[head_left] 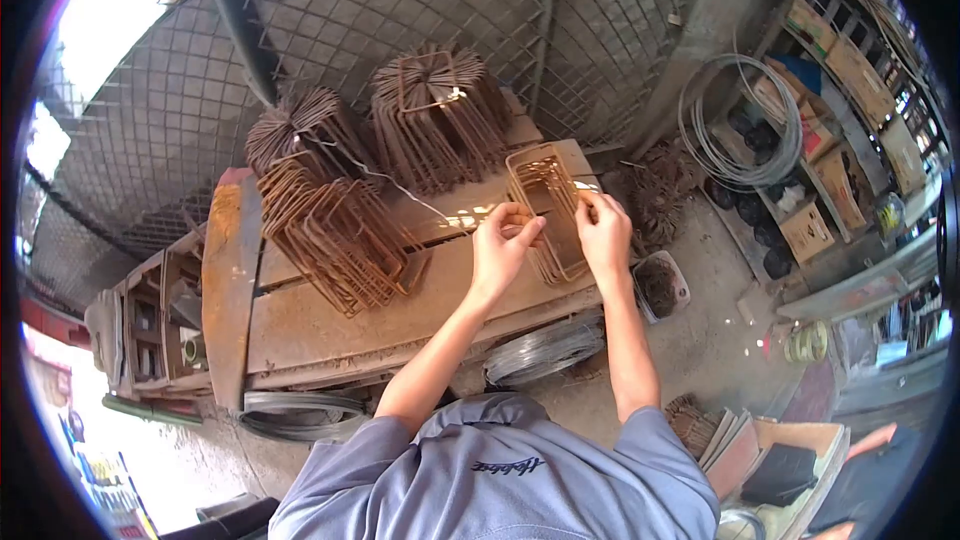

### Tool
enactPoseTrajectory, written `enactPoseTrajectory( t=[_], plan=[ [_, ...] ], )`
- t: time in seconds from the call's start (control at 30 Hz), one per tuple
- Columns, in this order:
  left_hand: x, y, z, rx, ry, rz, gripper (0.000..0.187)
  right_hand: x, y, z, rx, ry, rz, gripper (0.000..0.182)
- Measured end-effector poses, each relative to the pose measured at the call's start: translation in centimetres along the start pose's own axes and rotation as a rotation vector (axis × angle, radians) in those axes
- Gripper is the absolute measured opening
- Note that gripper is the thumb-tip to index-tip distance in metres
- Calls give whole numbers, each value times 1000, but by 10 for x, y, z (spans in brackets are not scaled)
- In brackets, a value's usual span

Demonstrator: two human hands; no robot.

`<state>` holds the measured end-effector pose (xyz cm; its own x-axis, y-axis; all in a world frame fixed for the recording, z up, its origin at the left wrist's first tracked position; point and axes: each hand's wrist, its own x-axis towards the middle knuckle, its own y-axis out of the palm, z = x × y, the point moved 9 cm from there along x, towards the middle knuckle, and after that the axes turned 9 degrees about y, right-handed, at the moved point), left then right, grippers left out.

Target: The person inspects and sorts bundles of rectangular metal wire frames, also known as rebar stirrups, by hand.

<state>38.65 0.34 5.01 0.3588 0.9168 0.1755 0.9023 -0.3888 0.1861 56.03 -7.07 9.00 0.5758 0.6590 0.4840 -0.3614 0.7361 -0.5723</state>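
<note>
My left hand [508,245] is closed, thumb and fingers drawn together, over the near left side of a stack of rectangular rusty rebar stirrups [530,162]. Across from it my right hand [604,230] is pinched at the stack's right side, fingertips close to the bars. I cannot tell what either hand grips. A thin pale wire [405,190] runs across the bench from the other bundles and ends near my left hand. The stirrups rest on a worn wooden bench [420,315].
Rusty stirrup bundles [335,230] stand on the bench's left, with a larger one [435,115] behind, against wire mesh [400,10]. Wire coils [545,352] lie under the front edge. Right are a bucket [660,285], a hanging wire coil [740,120] and another person's arm [872,440].
</note>
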Motion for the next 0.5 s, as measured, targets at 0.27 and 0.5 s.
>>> enactPoseTrajectory(
  t=[0.27, 0.5],
  plan=[
    [-48, -77, -103, -33, 317, -178, 27, 2, 4, 132, 391, -129, 139, 16],
    [-87, -180, -117, 23, 365, -539, 24, -20, 78, 214, 520, -253, 330, 16]
  ],
)
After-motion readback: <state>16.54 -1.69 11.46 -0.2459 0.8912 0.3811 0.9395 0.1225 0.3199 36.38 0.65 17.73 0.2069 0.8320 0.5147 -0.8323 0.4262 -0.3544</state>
